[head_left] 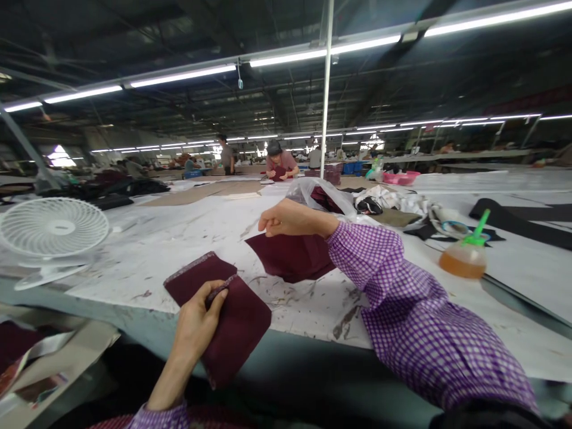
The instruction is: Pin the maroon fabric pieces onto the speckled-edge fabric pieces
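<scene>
My left hand (199,325) pinches a folded maroon fabric piece (243,322) at its pale-edged seam, over the front edge of the white-covered table (313,313). Part of that fabric hangs past the edge, while another maroon flap lies on the table to the left. Farther out, my right hand (290,219) is closed with curled fingers, above a second maroon fabric piece (297,256). Whether its fingertips grip anything is too small to tell. A purple checked sleeve covers my right arm.
A white fan (53,229) stands at the left. To the right are a squeeze bottle (465,259) of amber liquid, a clear plastic bag (344,199), cloth scraps and a pink basin (401,177). Across the table, a person (281,161) handles maroon fabric near a metal pole (327,89).
</scene>
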Demonstrator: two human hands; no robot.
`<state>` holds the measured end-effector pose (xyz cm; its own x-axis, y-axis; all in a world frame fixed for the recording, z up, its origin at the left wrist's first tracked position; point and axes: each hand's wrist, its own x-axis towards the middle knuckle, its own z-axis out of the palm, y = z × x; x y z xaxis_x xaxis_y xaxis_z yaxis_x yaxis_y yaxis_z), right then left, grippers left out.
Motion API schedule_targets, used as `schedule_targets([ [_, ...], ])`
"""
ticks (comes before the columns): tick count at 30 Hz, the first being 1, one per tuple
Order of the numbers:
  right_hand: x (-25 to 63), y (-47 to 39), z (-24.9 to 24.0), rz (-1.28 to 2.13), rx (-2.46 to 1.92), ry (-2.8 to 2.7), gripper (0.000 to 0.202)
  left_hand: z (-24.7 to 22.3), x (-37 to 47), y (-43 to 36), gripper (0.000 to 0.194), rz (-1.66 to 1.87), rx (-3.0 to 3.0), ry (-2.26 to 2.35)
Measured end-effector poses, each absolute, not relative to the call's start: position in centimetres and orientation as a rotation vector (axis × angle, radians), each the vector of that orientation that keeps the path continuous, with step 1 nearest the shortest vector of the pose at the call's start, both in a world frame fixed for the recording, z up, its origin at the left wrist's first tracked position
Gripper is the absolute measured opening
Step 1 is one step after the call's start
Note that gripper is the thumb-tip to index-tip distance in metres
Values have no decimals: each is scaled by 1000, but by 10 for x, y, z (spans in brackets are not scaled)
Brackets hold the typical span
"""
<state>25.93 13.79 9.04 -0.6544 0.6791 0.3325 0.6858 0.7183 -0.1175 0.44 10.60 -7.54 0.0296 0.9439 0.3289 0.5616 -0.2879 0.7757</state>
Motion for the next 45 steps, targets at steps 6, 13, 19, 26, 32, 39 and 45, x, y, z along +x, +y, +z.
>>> schedule_targets([
  [6, 253, 133, 95, -101, -985, -2510, 17, -79, 2, 108, 39, 1168, 1883, 1518],
  [13, 271, 161, 86, 27, -1091, -2482, 18, -78, 0, 110, 41, 1142, 1878, 1520],
  [19, 322, 206, 54, 106, -1462, -2583, 21, -77, 2, 109, 41, 1161, 1879, 1482],
  [26, 348, 219, 23, 6, -1613, -2589, 21, -73, 8, 104, 34, 1179, 1921, 1465],
  [32, 340, 220, 17, -212, -1776, -2436, 30, -59, 14, 101, 27, 1168, 1935, 1495],
  [39, 273, 185, 39, 312, -1244, -2466, 27, -44, 30, 103, 19, 1192, 1937, 1463],
  [45, 218, 160, 6, 1203, -983, -2453, 52, -47, 27, 108, 21, 1196, 1941, 1390],
])
